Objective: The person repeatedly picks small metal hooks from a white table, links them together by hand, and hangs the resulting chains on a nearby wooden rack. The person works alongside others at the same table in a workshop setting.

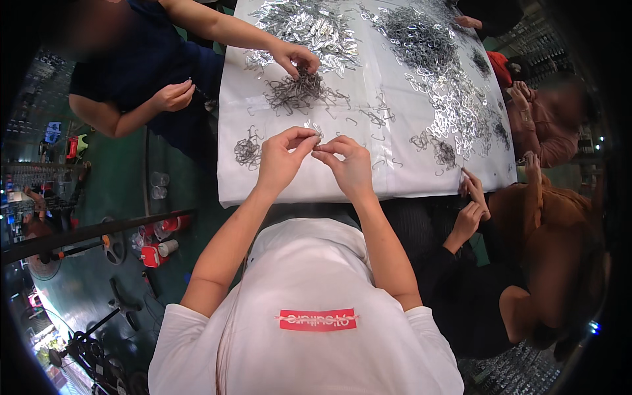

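Observation:
My left hand [284,157] pinches a small shiny metal piece [316,127] between thumb and fingertips, above the near part of the white-covered table [276,187]. Almost touching it, my right hand [347,163] is closed in a pinch too. What sits between its fingertips is too small to make out. A little heap of thin wire hooks [247,151] lies just left of my left hand. Beyond my hands is a larger, darker heap of wire hooks [289,94], with loose hooks [376,115] scattered to its right.
A big pile of shiny flat metal pieces [309,33] covers the far left. Linked-looking metal parts [421,43] spread along the right, with a small wire heap [446,155] nearby. A co-worker's hand [294,58] reaches over the table from the left; other co-workers' hands [471,204] are at the right.

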Available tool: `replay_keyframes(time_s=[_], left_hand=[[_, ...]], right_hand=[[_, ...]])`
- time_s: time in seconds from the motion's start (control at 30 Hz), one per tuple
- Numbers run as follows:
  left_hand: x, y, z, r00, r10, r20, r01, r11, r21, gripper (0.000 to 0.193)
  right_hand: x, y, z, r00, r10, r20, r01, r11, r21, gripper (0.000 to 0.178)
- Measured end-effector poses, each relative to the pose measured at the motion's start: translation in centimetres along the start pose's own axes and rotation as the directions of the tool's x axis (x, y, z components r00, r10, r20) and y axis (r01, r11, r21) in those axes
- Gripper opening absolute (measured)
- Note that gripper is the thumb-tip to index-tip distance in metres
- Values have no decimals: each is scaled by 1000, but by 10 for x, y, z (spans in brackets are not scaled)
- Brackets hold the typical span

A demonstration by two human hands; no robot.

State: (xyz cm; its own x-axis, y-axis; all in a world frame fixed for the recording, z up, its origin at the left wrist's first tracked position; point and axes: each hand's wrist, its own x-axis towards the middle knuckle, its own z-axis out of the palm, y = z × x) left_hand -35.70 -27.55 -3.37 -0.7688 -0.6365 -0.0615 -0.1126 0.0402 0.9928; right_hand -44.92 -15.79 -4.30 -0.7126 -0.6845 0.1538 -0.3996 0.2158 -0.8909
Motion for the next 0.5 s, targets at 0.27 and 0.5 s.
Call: replay_keyframes(time_s=[0.27,0.5], left_hand=[[15,-6,10,998,36,-55,-32,997,65,14],[24,-15,19,967,213,-141,-205,976,71,13]], right_hand=[[28,13,-8,998,-15,66,19,998,-65,12],[34,39,-22,999,27,26,-28,999,28,19]])
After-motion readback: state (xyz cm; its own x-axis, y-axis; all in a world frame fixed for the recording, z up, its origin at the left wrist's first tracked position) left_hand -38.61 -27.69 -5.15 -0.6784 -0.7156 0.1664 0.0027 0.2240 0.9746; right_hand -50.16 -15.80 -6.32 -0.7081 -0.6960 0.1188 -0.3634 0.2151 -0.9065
